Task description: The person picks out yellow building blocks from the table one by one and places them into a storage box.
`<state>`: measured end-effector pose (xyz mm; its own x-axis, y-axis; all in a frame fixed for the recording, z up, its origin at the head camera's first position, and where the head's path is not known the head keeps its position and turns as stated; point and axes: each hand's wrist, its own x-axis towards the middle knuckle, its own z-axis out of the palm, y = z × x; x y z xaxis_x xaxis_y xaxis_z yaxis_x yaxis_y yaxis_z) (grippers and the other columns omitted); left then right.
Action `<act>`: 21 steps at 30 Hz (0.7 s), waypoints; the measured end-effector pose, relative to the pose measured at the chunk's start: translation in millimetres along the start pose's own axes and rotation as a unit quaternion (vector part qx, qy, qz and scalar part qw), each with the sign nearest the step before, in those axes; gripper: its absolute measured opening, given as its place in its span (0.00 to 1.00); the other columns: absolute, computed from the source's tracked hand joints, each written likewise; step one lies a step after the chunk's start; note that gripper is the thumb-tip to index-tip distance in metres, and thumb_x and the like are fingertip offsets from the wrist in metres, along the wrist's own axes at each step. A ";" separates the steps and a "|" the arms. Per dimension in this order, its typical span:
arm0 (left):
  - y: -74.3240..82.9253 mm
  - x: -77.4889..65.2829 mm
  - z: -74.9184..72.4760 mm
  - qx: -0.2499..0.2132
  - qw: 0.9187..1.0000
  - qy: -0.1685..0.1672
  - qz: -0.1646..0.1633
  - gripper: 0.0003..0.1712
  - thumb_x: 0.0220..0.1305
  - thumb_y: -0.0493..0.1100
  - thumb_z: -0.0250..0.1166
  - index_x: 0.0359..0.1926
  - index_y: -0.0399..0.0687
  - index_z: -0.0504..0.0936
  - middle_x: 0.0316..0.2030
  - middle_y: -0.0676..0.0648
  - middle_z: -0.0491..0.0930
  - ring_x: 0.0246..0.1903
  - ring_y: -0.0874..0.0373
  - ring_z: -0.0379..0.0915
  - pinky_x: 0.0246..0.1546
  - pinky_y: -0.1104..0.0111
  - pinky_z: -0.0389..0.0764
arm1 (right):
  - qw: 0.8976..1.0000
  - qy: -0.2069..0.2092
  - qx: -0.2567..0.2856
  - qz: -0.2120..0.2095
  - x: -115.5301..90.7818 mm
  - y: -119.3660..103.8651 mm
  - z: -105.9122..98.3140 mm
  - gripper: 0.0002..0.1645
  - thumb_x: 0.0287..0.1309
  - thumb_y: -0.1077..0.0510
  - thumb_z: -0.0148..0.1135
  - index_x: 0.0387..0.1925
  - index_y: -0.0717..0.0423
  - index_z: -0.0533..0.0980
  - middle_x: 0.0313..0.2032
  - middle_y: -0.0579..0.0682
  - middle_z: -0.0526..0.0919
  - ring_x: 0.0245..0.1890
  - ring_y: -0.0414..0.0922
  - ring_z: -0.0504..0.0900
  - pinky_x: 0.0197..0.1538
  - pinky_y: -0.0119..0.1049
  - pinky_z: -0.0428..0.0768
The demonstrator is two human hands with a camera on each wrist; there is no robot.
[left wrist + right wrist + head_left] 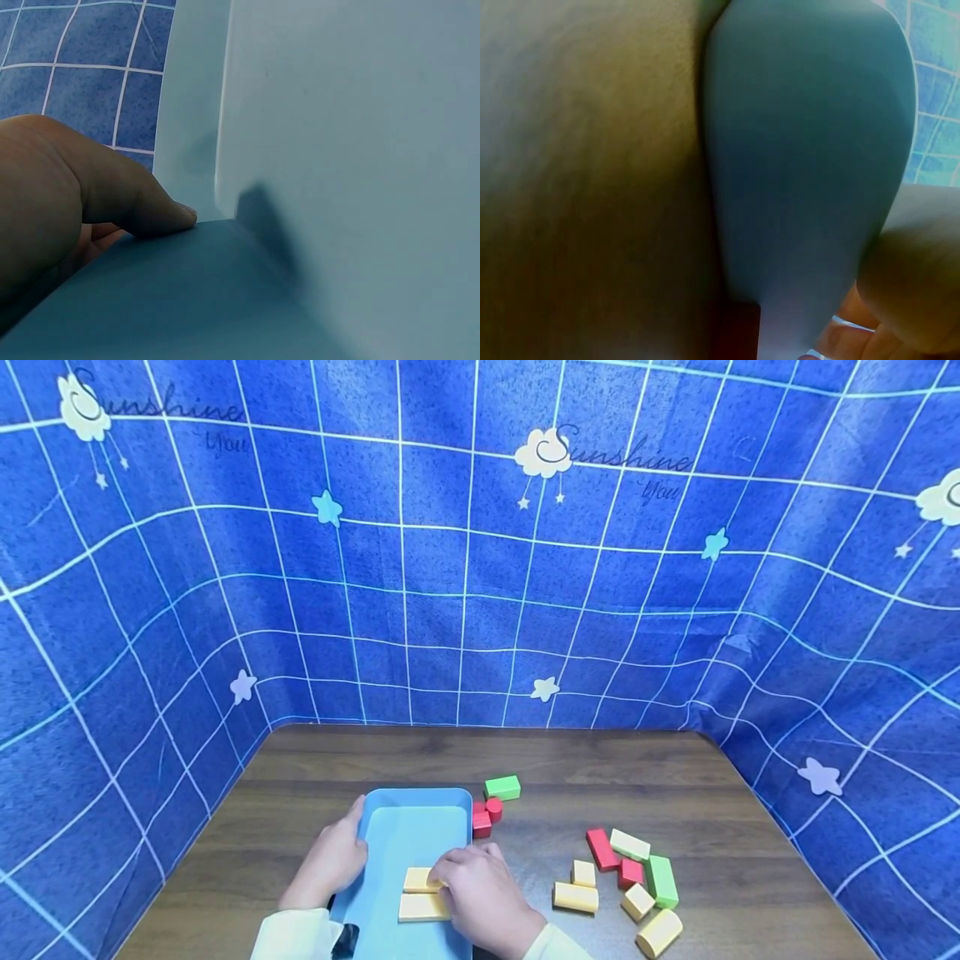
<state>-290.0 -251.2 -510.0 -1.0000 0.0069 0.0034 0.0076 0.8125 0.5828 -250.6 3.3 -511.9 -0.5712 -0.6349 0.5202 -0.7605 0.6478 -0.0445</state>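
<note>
A light blue tray lies on the left half of the table. My left hand grips its left side; in the left wrist view the thumb presses on the rim while the other fingers are outside. Inside the tray, two flat yellow blocks lie side by side, a farther block and a nearer block. My right hand reaches over the tray's right side, its curled fingers pinching the farther block at its right end. The hand covers the right ends of both blocks.
Red blocks and a green block sit along the tray's right side on the wooden table. Farther right is a loose group with a green block, a red block and several yellow ones. A blue curtain surrounds the table.
</note>
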 end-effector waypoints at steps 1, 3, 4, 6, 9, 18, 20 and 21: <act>-0.1 0.2 -0.1 0.001 1.000 0.000 0.000 0.39 0.63 0.33 0.49 0.72 0.36 0.44 0.66 0.32 0.57 0.49 0.47 0.67 0.46 0.52 0.72 | 1.000 -0.002 0.000 0.001 0.0 -0.1 0.3 0.13 0.42 0.60 0.68 0.30 0.38 0.81 0.34 0.34 0.81 0.36 0.35 0.74 0.35 0.36 0.66; -0.2 0.4 -0.1 0.002 1.000 -0.001 -0.001 0.39 0.63 0.33 0.49 0.72 0.37 0.44 0.66 0.32 0.57 0.48 0.47 0.67 0.45 0.53 0.72 | 1.000 -0.005 -0.001 0.002 0.0 -0.4 0.7 0.12 0.43 0.60 0.68 0.30 0.38 0.81 0.34 0.34 0.81 0.36 0.34 0.74 0.34 0.35 0.66; -0.3 0.5 -0.1 0.002 1.000 -0.002 -0.001 0.39 0.63 0.33 0.49 0.72 0.37 0.44 0.66 0.32 0.57 0.48 0.46 0.68 0.44 0.54 0.72 | 1.000 -0.006 -0.001 0.002 0.0 -0.5 0.8 0.12 0.43 0.60 0.68 0.30 0.38 0.81 0.34 0.34 0.81 0.36 0.34 0.74 0.34 0.35 0.66; -0.3 0.5 -0.3 0.003 1.000 -0.001 -0.001 0.39 0.63 0.33 0.49 0.72 0.37 0.44 0.66 0.32 0.57 0.47 0.47 0.68 0.43 0.54 0.72 | 1.000 -0.007 -0.001 0.003 0.1 -0.8 0.5 0.12 0.43 0.60 0.68 0.30 0.38 0.82 0.34 0.34 0.81 0.36 0.34 0.74 0.34 0.35 0.66; -0.4 0.5 0.0 0.004 1.000 -0.002 -0.002 0.39 0.63 0.33 0.49 0.72 0.37 0.43 0.66 0.32 0.57 0.47 0.47 0.68 0.43 0.55 0.72 | 1.000 -0.009 -0.002 0.003 0.0 -1.1 0.3 0.12 0.43 0.60 0.68 0.31 0.38 0.82 0.34 0.33 0.81 0.36 0.34 0.74 0.33 0.34 0.65; -0.6 -1.1 0.8 -0.006 1.000 0.002 0.005 0.39 0.63 0.32 0.48 0.72 0.36 0.43 0.66 0.32 0.56 0.51 0.45 0.67 0.50 0.47 0.72 | 1.000 -0.020 0.007 0.007 0.1 -1.1 -0.5 0.13 0.45 0.60 0.67 0.31 0.36 0.82 0.33 0.32 0.82 0.35 0.33 0.74 0.32 0.33 0.65; -0.5 -1.9 0.8 -0.011 1.000 0.004 0.009 0.38 0.63 0.32 0.48 0.72 0.36 0.44 0.67 0.32 0.56 0.55 0.44 0.64 0.55 0.43 0.68 | 1.000 -0.024 0.007 0.008 0.1 -1.3 -0.6 0.13 0.45 0.60 0.67 0.31 0.36 0.82 0.33 0.32 0.82 0.35 0.33 0.74 0.32 0.33 0.66; -0.3 -2.3 0.7 -0.014 1.000 0.005 0.010 0.38 0.63 0.32 0.48 0.72 0.36 0.44 0.67 0.32 0.56 0.55 0.44 0.63 0.56 0.42 0.66 | 1.000 -0.026 0.004 0.010 0.0 -1.4 -0.7 0.13 0.45 0.61 0.66 0.31 0.36 0.82 0.33 0.32 0.82 0.35 0.33 0.74 0.32 0.33 0.66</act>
<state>-287.7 -251.1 -510.7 -0.9996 0.0181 0.0234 0.0286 0.7961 0.6045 -249.3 2.7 -511.3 -0.6008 -0.6435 0.4743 -0.7517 0.6566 -0.0614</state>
